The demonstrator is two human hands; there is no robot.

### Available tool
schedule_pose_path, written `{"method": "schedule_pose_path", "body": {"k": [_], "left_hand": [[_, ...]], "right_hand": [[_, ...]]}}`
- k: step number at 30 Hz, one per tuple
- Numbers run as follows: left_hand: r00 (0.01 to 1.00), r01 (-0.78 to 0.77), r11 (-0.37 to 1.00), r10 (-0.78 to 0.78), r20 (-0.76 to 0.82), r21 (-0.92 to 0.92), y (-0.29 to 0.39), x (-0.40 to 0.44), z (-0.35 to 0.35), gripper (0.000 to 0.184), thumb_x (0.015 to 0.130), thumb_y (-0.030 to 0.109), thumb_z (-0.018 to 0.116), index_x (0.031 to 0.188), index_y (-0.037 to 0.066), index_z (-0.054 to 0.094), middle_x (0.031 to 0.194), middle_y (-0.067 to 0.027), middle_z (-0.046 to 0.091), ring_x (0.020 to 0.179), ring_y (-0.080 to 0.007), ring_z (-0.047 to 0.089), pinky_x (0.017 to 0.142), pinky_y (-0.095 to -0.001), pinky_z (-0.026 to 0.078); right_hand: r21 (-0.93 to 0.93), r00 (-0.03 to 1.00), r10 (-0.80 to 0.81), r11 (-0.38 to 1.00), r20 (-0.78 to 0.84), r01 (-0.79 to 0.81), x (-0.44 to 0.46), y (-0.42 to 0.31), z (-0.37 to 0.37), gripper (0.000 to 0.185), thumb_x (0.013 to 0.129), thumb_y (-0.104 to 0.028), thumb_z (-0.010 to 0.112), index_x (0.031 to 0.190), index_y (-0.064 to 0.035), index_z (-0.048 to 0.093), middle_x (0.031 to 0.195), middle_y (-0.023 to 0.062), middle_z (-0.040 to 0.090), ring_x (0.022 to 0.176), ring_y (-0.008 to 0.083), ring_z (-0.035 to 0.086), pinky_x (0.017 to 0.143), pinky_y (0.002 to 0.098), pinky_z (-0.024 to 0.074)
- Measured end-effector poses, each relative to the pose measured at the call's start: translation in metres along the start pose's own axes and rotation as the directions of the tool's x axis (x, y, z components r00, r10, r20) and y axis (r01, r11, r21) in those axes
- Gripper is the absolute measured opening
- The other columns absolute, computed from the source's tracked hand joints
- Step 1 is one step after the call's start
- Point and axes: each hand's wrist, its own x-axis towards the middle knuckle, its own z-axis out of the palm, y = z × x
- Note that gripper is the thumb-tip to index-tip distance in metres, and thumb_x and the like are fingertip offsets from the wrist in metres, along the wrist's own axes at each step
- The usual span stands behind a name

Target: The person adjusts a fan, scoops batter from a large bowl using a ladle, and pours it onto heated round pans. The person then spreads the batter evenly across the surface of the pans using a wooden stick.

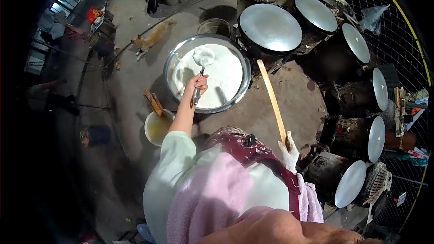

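My left hand [197,84] is bare and closed around the handle of a ladle [204,57]. The ladle's bowl is coated in white and sits over the white batter [226,70] in a wide metal basin [246,70]. In a white glove, my right hand [289,151] grips the lower end of a long flat wooden stick [272,99]. That stick points up and away from me, to the right of the basin, and its far end touches nothing I can see.
Round metal pans [270,27] on dark drum stoves [323,169] curve around my right side. A white bucket [166,136] with yellowish liquid and wooden pieces [154,103] stands at left. A dog [153,37] is on the floor beyond. Wire fencing [393,18] borders the right.
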Motion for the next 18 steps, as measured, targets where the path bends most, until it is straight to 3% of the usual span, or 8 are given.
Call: {"method": "schedule_pose_path", "body": {"k": [3,6,7,9,11,14,17,18], "left_hand": [[0.985,0.025,0.998,-0.015,0.173,-0.056,-0.006,-0.009,0.008,0.029,0.101,0.018,0.036,0.103,-0.008,0.048,0.062,0.0051,0.038,0.041,-0.0019,0.029,0.045,-0.0192,0.025],[0.990,-0.028,0.994,0.013,0.139,0.107,-0.011,-0.043,0.059,0.031,0.102,0.022,0.035,0.105,-0.007,0.048,0.061,0.0054,0.036,0.041,-0.0014,0.030,0.044,-0.0188,0.024],[0.987,-0.115,0.965,0.084,0.136,0.237,-0.013,-0.056,0.078,0.034,0.103,0.026,0.034,0.107,-0.005,0.048,0.061,0.0061,0.034,0.039,-0.0005,0.029,0.043,-0.0185,0.023],[0.914,-0.094,0.995,0.075,0.398,0.026,-0.003,-0.068,0.081,0.034,0.103,0.027,0.032,0.109,-0.003,0.047,0.061,0.0067,0.033,0.036,-0.0003,0.025,0.043,-0.0183,0.022],[0.891,-0.218,0.974,0.172,0.421,0.062,0.001,-0.064,0.081,0.034,0.104,0.027,0.031,0.112,-0.003,0.045,0.061,0.0069,0.031,0.035,-0.0005,0.023,0.044,-0.0176,0.022],[0.952,-0.187,0.975,0.148,0.268,0.123,0.023,-0.047,0.099,0.033,0.103,0.026,0.032,0.111,-0.003,0.047,0.061,0.0061,0.033,0.038,-0.0006,0.025,0.045,-0.0187,0.023],[0.967,-0.254,0.796,0.188,0.175,0.549,0.026,-0.035,0.100,0.034,0.100,0.026,0.043,0.105,-0.005,0.054,0.061,0.0055,0.039,0.040,-0.0049,0.030,0.045,-0.0220,0.027],[0.913,-0.262,0.662,0.407,-0.042,0.702,0.000,-0.051,0.132,0.035,0.099,0.028,0.045,0.102,-0.004,0.058,0.060,0.0035,0.042,0.041,-0.0069,0.032,0.045,-0.0233,0.031]], "right_hand": [[-0.040,1.000,0.009,0.999,-0.014,-0.009,-0.001,0.007,-0.002,0.057,0.084,0.005,0.061,0.137,0.0068,0.039,0.144,0.0144,0.039,0.130,0.0190,0.041,0.107,0.0291,0.0320],[-0.038,0.998,0.040,0.998,-0.057,-0.043,-0.002,0.019,-0.004,0.057,0.084,0.006,0.061,0.136,0.0073,0.039,0.144,0.0145,0.039,0.131,0.0193,0.040,0.108,0.0293,0.0314],[-0.022,0.997,0.046,0.999,-0.062,-0.048,-0.003,0.021,-0.005,0.057,0.084,0.006,0.061,0.136,0.0074,0.039,0.144,0.0146,0.039,0.131,0.0194,0.040,0.108,0.0295,0.0313],[0.004,0.995,0.052,0.999,-0.082,-0.052,-0.001,0.023,-0.005,0.058,0.083,0.006,0.063,0.136,0.0069,0.040,0.143,0.0142,0.041,0.130,0.0189,0.041,0.107,0.0295,0.0326],[0.024,0.993,0.052,0.998,-0.107,-0.049,-0.002,0.027,-0.004,0.059,0.081,0.008,0.065,0.135,0.0055,0.043,0.141,0.0130,0.044,0.127,0.0178,0.045,0.104,0.0290,0.0355],[0.060,0.991,0.067,0.996,-0.119,-0.060,0.002,0.042,-0.007,0.059,0.080,0.008,0.066,0.135,0.0050,0.043,0.141,0.0123,0.045,0.126,0.0176,0.045,0.103,0.0283,0.0364],[-0.028,0.991,0.052,0.998,-0.122,-0.056,0.001,0.040,-0.012,0.060,0.080,0.001,0.069,0.134,0.0038,0.045,0.138,0.0116,0.048,0.123,0.0172,0.048,0.102,0.0277,0.0379],[-0.091,0.990,0.033,0.995,-0.138,-0.046,-0.002,0.035,-0.015,0.060,0.080,-0.003,0.070,0.134,0.0022,0.046,0.135,0.0112,0.051,0.122,0.0161,0.050,0.102,0.0265,0.0382]]}}
